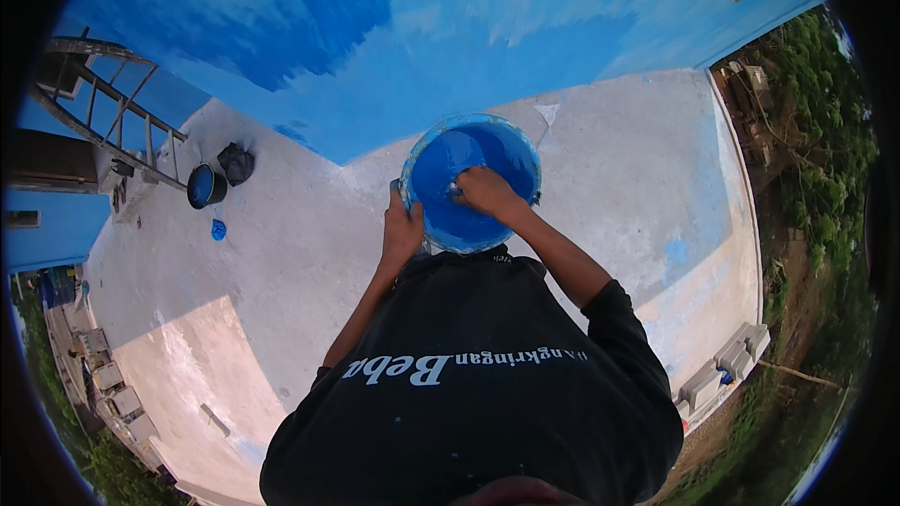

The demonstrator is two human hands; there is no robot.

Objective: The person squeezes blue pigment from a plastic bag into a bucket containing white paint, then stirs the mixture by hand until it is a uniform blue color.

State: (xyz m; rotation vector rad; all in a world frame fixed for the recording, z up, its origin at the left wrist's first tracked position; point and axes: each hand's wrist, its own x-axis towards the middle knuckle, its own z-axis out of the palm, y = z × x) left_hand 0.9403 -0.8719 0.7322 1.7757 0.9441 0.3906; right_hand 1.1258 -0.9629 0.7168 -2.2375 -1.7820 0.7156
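Observation:
A round bucket (433, 236) of blue paint (441, 189) is in front of my body, its rim smeared with dried paint. My left hand (404, 228) grips the bucket's left edge, thumb up along the side. Inside the opening, over the paint, is my right hand (484, 192), reaching in from the right with its fingers curled. Something small and whitish shows at those fingertips, too little of it to name. Parts of both hands' fingers are hidden.
Ahead stands a wall (450, 56) with patchy blue paint. To the left are a ladder (122, 112), a dark pail (205, 186), a black plastic bag (236, 163) and a blue-stained scrap (218, 230). Concrete blocks (724, 367) lie by the floor's right edge, beside plants (816, 131).

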